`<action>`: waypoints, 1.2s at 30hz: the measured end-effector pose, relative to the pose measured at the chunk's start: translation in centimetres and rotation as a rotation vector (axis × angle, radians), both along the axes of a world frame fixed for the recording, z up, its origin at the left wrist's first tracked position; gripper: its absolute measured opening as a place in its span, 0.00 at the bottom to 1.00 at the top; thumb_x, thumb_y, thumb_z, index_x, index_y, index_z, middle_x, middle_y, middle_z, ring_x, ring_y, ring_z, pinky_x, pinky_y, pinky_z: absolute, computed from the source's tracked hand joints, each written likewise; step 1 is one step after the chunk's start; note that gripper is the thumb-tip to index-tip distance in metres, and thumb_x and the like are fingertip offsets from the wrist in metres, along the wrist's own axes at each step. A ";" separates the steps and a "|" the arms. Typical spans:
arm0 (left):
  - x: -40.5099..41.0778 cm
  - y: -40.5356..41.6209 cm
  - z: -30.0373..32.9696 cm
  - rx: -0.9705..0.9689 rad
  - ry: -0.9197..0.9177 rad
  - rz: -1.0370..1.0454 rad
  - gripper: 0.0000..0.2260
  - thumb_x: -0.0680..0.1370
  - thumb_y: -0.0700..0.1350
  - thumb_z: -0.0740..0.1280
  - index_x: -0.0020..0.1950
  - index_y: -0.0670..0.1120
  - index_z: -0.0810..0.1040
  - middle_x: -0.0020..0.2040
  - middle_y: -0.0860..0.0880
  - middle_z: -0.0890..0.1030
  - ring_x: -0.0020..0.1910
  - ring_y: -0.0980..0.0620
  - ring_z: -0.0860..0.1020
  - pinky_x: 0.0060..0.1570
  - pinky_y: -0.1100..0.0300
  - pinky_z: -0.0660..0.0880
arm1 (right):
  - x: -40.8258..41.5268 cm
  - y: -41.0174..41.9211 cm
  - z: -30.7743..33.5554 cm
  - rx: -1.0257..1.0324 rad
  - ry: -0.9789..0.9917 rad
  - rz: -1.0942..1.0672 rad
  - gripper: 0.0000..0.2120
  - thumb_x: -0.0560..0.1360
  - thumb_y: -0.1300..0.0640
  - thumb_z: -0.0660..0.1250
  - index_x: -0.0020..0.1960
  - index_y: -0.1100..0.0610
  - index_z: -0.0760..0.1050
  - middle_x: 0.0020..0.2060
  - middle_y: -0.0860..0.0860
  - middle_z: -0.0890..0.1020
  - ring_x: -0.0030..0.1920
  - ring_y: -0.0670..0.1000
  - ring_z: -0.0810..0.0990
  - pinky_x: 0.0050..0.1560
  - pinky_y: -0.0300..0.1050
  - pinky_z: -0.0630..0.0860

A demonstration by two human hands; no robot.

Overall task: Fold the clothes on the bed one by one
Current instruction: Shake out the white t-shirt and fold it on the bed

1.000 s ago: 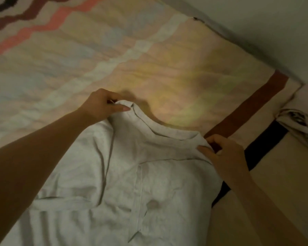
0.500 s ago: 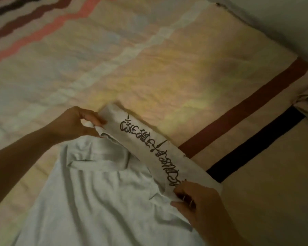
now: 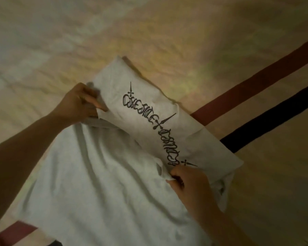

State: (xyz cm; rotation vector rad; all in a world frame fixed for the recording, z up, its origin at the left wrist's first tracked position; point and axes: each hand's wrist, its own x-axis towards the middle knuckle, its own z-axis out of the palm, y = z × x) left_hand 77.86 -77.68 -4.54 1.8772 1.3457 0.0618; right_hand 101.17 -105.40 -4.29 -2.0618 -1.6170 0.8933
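A bed (image 3: 194,50) covered in a pastel patchwork spread, crossed at the right by a dark red stripe (image 3: 256,82) and a black stripe (image 3: 267,128), fills my view under dim, warm light. A white T-shirt (image 3: 100,183) lies across the near part of the bed, its upper end turned over toward me so that a band of black gothic lettering (image 3: 149,121) with small dagger marks runs diagonally across the folded panel. From my remote station I see the left hand (image 3: 78,103) gripping the upper left corner of that turned panel, fingers curled around the cloth and thumb pressed on top. The right hand (image 3: 188,185) pinches the opposite corner at the lower right, just beside the end of the lettering, with fabric bunched between thumb and fingers. The panel is drawn fairly taut between the two hands, while the rest of the shirt spreads in soft wrinkles below them toward the bottom edge of the view.
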 end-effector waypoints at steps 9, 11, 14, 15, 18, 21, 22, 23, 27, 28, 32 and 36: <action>1.5 -1.3 2.1 0.242 -0.031 0.113 0.14 0.69 0.37 0.61 0.48 0.43 0.83 0.44 0.58 0.71 0.47 0.56 0.74 0.50 0.70 0.67 | -1.2 2.4 3.3 -0.200 0.002 0.021 0.15 0.68 0.41 0.70 0.46 0.52 0.78 0.37 0.43 0.77 0.38 0.44 0.76 0.40 0.36 0.70; 3.1 -0.5 2.5 0.522 -0.053 -0.120 0.17 0.71 0.40 0.59 0.54 0.44 0.82 0.51 0.55 0.74 0.52 0.43 0.75 0.53 0.60 0.68 | -1.2 4.5 3.9 0.078 -0.189 -0.093 0.21 0.73 0.43 0.61 0.56 0.56 0.78 0.50 0.51 0.81 0.50 0.51 0.79 0.51 0.39 0.72; 7.1 -0.7 1.4 0.673 0.038 -0.493 0.22 0.80 0.51 0.53 0.72 0.45 0.68 0.71 0.39 0.68 0.69 0.39 0.67 0.65 0.48 0.64 | -1.8 8.1 2.6 0.162 -0.359 -0.134 0.26 0.79 0.48 0.53 0.72 0.60 0.63 0.72 0.58 0.65 0.72 0.57 0.63 0.71 0.51 0.57; 8.5 -1.4 0.8 0.653 0.091 -0.535 0.24 0.81 0.54 0.50 0.75 0.47 0.61 0.75 0.41 0.63 0.73 0.42 0.62 0.68 0.47 0.60 | -2.1 9.2 1.8 0.141 -0.393 -0.135 0.27 0.79 0.48 0.52 0.74 0.60 0.59 0.74 0.58 0.60 0.74 0.56 0.57 0.73 0.54 0.53; 10.3 -3.3 -2.2 0.611 0.231 -0.572 0.25 0.81 0.57 0.45 0.77 0.51 0.52 0.77 0.46 0.57 0.76 0.46 0.56 0.73 0.48 0.53 | -2.1 10.2 -1.3 0.021 -0.460 -0.108 0.30 0.80 0.47 0.47 0.76 0.61 0.52 0.76 0.58 0.52 0.76 0.55 0.49 0.74 0.57 0.50; 9.2 -3.2 -4.8 0.577 0.320 -0.495 0.27 0.81 0.58 0.45 0.78 0.50 0.53 0.78 0.47 0.55 0.77 0.48 0.54 0.73 0.49 0.52 | -0.4 8.5 -4.1 -0.121 -0.511 -0.121 0.33 0.79 0.41 0.45 0.77 0.61 0.47 0.76 0.57 0.49 0.76 0.55 0.48 0.74 0.55 0.51; 8.9 -3.0 -5.2 0.575 0.329 -0.479 0.27 0.81 0.59 0.45 0.78 0.50 0.53 0.78 0.48 0.53 0.77 0.48 0.53 0.74 0.50 0.51 | 0.3 7.7 -4.6 -0.143 -0.517 -0.133 0.34 0.79 0.40 0.43 0.77 0.61 0.46 0.76 0.57 0.49 0.76 0.55 0.48 0.75 0.54 0.50; 8.7 -2.8 -5.5 0.577 0.336 -0.471 0.28 0.80 0.60 0.45 0.78 0.51 0.51 0.78 0.48 0.51 0.77 0.49 0.51 0.74 0.51 0.49 | 0.8 6.9 -5.0 -0.157 -0.523 -0.145 0.35 0.78 0.39 0.41 0.77 0.61 0.46 0.76 0.57 0.49 0.76 0.55 0.48 0.75 0.52 0.48; 8.4 -2.3 -5.7 0.584 0.386 -0.417 0.29 0.80 0.62 0.44 0.78 0.52 0.48 0.79 0.48 0.48 0.77 0.49 0.47 0.75 0.50 0.45 | 1.4 4.7 -5.2 -0.182 -0.525 -0.234 0.36 0.78 0.39 0.43 0.76 0.62 0.48 0.76 0.59 0.51 0.76 0.57 0.50 0.74 0.48 0.43; 8.3 -2.2 -5.8 0.581 0.403 -0.394 0.29 0.79 0.62 0.43 0.78 0.53 0.47 0.79 0.48 0.47 0.77 0.49 0.46 0.75 0.49 0.45 | 1.6 4.2 -5.2 -0.173 -0.526 -0.263 0.36 0.77 0.39 0.44 0.76 0.62 0.49 0.76 0.59 0.52 0.75 0.57 0.52 0.73 0.48 0.44; 7.1 -1.3 -6.0 0.519 0.425 -0.234 0.29 0.79 0.63 0.42 0.78 0.54 0.44 0.78 0.49 0.43 0.77 0.49 0.43 0.74 0.49 0.42 | 2.4 2.1 -5.2 -0.187 -0.518 -0.323 0.36 0.77 0.39 0.44 0.76 0.62 0.48 0.76 0.59 0.53 0.75 0.57 0.53 0.73 0.48 0.46; 6.2 -0.7 -6.0 0.494 0.430 -0.225 0.30 0.79 0.63 0.41 0.78 0.52 0.43 0.79 0.48 0.43 0.77 0.50 0.43 0.74 0.49 0.44 | 3.2 -0.4 -5.2 -0.237 -0.530 -0.345 0.36 0.77 0.41 0.45 0.76 0.65 0.50 0.74 0.62 0.56 0.73 0.60 0.57 0.69 0.58 0.56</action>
